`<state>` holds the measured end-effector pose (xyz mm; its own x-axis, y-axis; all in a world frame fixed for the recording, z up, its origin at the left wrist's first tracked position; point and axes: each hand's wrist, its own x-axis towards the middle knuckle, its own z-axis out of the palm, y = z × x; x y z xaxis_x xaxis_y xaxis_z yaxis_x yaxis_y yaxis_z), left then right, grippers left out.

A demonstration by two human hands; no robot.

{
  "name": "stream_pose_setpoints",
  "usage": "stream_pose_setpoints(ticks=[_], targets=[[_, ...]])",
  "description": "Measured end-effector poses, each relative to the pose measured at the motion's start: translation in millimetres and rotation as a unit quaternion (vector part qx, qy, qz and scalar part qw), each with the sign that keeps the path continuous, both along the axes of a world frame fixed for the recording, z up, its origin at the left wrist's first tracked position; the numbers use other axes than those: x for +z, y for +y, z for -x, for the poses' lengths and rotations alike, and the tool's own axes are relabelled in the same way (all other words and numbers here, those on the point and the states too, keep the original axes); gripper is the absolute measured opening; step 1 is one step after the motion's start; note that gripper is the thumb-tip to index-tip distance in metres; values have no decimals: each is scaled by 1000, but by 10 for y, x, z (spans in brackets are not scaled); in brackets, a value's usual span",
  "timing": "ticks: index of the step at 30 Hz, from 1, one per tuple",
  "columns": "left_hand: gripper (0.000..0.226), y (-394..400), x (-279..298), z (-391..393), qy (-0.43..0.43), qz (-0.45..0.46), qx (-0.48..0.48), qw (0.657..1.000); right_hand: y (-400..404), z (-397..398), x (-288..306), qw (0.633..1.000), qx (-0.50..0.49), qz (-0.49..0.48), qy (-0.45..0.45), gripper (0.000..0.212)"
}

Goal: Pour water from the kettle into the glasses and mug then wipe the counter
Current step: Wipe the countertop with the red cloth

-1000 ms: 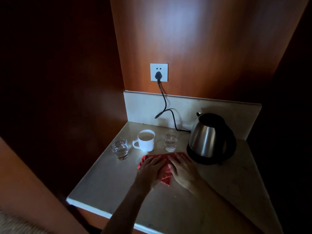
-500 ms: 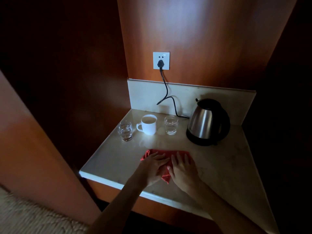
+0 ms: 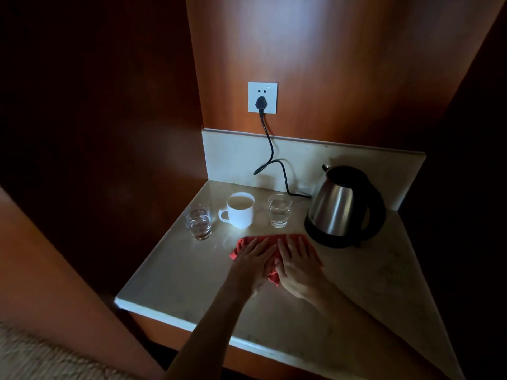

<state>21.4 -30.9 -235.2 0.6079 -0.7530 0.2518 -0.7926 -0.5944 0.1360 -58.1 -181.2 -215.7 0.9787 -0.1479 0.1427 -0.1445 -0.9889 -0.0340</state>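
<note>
Red cloth [image 3: 248, 242] is pressed flat on the bench [image 3: 175, 272] under left hand [image 3: 253, 260] and right hand [image 3: 297, 263], both spread; soft, limp, best gripped at an edge.

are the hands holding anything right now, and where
Nothing is gripped: left hand and right hand lie flat, pressing the red cloth against the counter.

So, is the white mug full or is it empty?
Nearly full. The white mug stands upright on the counter, and a pale liquid surface shows just under its rim.
</note>
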Motion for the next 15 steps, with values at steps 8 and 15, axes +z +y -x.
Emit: stream_pose_setpoints(ticks=[8,15], targets=[[50,-80,-26,-112,4,40,17,999,-84,-190,-2,1000,19,-5,-11,57],[49,-77,16,-81,-2,57,26,998,-63,-165,32,1000,19,-8,-4,57]])
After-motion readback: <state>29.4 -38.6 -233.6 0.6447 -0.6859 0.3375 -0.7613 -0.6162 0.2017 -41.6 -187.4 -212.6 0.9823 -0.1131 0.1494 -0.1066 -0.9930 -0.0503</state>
